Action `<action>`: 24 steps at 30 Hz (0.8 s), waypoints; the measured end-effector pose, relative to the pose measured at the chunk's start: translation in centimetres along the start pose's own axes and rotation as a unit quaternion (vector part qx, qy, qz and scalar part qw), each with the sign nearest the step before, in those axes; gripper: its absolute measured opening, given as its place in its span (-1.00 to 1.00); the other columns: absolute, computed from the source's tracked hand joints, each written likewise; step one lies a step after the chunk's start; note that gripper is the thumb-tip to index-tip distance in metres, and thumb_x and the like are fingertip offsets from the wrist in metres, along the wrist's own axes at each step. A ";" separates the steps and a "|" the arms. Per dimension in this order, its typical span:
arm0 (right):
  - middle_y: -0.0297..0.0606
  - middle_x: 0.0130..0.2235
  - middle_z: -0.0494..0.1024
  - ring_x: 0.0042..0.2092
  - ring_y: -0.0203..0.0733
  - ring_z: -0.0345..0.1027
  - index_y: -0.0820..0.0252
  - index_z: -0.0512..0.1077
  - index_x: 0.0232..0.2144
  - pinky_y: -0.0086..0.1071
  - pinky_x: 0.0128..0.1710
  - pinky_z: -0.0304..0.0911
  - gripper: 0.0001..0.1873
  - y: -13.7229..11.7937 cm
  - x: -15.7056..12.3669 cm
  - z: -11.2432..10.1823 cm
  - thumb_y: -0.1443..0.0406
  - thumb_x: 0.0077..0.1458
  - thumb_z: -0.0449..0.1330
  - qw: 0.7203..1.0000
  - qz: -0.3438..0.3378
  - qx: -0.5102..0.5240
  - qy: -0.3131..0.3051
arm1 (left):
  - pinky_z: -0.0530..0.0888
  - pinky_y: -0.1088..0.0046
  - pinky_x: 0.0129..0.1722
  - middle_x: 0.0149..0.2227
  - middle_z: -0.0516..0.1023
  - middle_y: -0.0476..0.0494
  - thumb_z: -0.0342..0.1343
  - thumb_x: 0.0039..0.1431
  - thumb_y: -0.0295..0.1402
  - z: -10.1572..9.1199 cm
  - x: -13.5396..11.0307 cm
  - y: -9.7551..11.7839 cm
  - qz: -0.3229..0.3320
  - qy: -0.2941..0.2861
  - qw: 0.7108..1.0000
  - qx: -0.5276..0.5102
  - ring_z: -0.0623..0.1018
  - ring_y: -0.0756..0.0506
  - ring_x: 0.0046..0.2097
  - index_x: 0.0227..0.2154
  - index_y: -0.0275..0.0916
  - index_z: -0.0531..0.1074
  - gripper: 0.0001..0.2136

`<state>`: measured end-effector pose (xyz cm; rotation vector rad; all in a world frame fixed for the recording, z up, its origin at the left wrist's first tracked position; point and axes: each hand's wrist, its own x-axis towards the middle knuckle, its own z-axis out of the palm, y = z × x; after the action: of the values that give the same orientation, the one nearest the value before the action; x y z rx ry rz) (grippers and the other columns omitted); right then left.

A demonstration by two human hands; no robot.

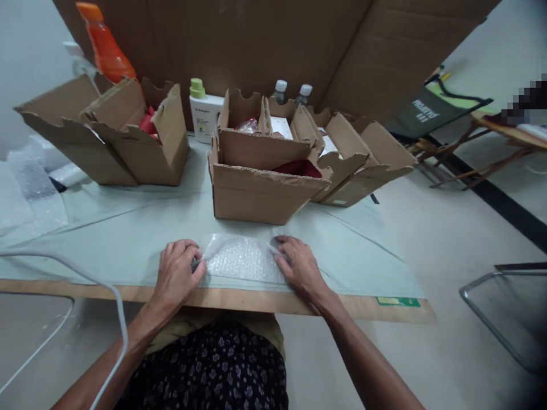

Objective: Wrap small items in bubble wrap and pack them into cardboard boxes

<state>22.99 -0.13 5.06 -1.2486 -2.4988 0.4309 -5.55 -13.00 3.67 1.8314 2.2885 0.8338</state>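
Note:
A clear sheet of bubble wrap (pixel 243 257) lies near the front edge of the table, stretched between my two hands. My left hand (pixel 178 267) is closed on its left end, fingers curled with the thumb pressed against them. At the other end, my right hand (pixel 298 263) pinches the bubble wrap, and a corner of it sticks up past the fingertips. Something dark shows under the fingers of each hand, too small to make out. Just beyond the sheet stands an open cardboard box (pixel 252 193) with dark red material inside.
More open cardboard boxes stand at the left (pixel 145 154) and back right (pixel 354 171). Behind them are an orange bottle (pixel 109 54), a white bottle (pixel 205 117) and two white-capped bottles. Loose bubble wrap (pixel 36 188) lies at left. A white cable (pixel 122 319) crosses my left arm.

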 end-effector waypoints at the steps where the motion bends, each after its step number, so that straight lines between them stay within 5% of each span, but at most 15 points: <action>1: -0.06 -0.03 0.62 -0.01 0.04 0.49 0.16 0.45 -0.30 -0.09 -0.03 0.35 -0.90 -0.8 -0.6 -0.2 0.30 0.21 0.14 0.999 0.008 0.040 -0.003 | 0.46 0.19 -0.11 -0.21 0.62 -0.21 0.05 0.16 -0.29 -0.6 -0.2 0.0 -0.019 -0.005 0.999 -0.043 0.55 -0.24 -0.14 -0.43 -0.18 0.45 -0.86; 3: -0.19 -0.18 0.63 -0.19 -0.09 0.50 0.13 0.45 -0.20 -0.22 -0.16 0.37 -0.88 -2.8 -1.9 -0.7 0.28 0.23 0.15 0.989 0.041 0.139 -0.010 | 0.47 0.30 -0.22 -0.31 0.61 -0.12 0.07 0.15 -0.20 -2.6 -0.2 -0.5 -0.077 -0.012 0.990 -0.118 0.57 -0.17 -0.24 -0.38 -0.17 0.45 -0.83; 7: -0.39 -0.35 0.53 -0.41 -0.27 0.34 0.07 0.30 0.25 -0.40 -0.38 0.27 -0.44 -7.4 -2.7 -0.1 0.30 0.20 0.20 0.946 0.064 0.311 -0.066 | 0.50 0.34 -0.22 -0.31 0.61 -0.06 0.14 0.10 -0.11 -6.3 3.0 -2.4 -0.161 0.034 0.980 -0.115 0.59 -0.14 -0.29 -0.01 -0.18 0.47 -0.58; 10: -0.42 -0.33 0.52 -0.46 -0.34 0.23 0.00 0.19 0.38 -0.43 -0.41 0.23 -0.21 -9.5 -1.4 1.9 0.34 0.13 0.27 0.928 0.045 0.344 -0.140 | 0.52 0.18 -0.07 -0.25 0.61 -0.15 0.15 0.09 -0.21 -6.1 6.8 -3.8 -0.167 0.023 0.985 -0.032 0.61 -0.22 -0.21 0.25 -0.28 0.32 -0.36; 13: -0.28 -0.16 0.61 -0.30 -0.28 0.41 0.06 0.50 0.15 -0.35 -0.22 0.33 -0.47 -10.1 0.0 3.1 0.36 0.11 0.30 0.920 0.014 0.337 -0.199 | 0.45 -0.03 0.11 0.01 0.57 -0.44 0.17 0.11 -0.24 -4.6 7.7 -4.9 -0.098 0.020 0.995 0.018 0.54 -0.39 0.07 0.30 -0.44 0.25 -0.30; 16: -0.19 -0.09 0.66 -0.09 -0.14 0.50 0.15 0.65 -0.14 -0.25 -0.05 0.34 -0.76 -10.0 0.5 2.9 0.38 0.15 0.25 0.908 0.019 0.352 -0.225 | 0.35 -0.10 0.25 0.20 0.46 -0.40 0.09 0.25 -0.30 -4.2 3.5 -4.7 0.061 0.045 0.997 -0.023 0.41 -0.37 0.25 0.26 -0.28 0.31 -0.48; 18: -0.20 -0.12 0.68 -0.11 -0.15 0.52 0.16 0.65 -0.16 -0.27 -0.07 0.36 -0.79 -9.9 0.4 2.6 0.34 0.16 0.26 0.884 0.058 0.404 -0.230 | 0.35 -0.06 0.28 0.26 0.42 -0.28 0.09 0.26 -0.37 -4.8 -0.9 -3.9 0.147 -0.015 0.986 -0.074 0.32 -0.32 0.34 0.25 -0.12 0.32 -0.52; 21: -0.31 -0.33 0.63 -0.42 -0.33 0.43 0.16 0.63 -0.15 -0.41 -0.37 0.34 -0.76 -10.2 0.2 2.7 0.20 0.16 0.30 0.799 0.149 0.534 -0.234 | 0.29 -0.13 0.32 0.38 0.27 -0.28 0.19 0.19 -0.39 -5.7 -6.3 -2.5 0.201 -0.116 0.969 -0.084 0.16 -0.38 0.44 0.32 -0.11 0.25 -0.38; 24: -0.35 -0.39 0.54 -0.52 -0.38 0.34 0.18 0.60 -0.18 -0.49 -0.57 0.24 -0.67 -10.6 0.4 3.4 0.09 0.09 0.37 0.697 0.215 0.650 -0.212 | 0.37 -0.05 0.27 0.23 0.46 -0.28 0.18 0.22 -0.44 -5.1 -7.8 -1.8 0.205 -0.051 0.973 -0.094 0.37 -0.32 0.32 0.26 -0.15 0.31 -0.46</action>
<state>13.85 -6.35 6.31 -1.0151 -1.2754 2.2623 -7.03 -22.24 5.19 2.2286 1.7265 0.9401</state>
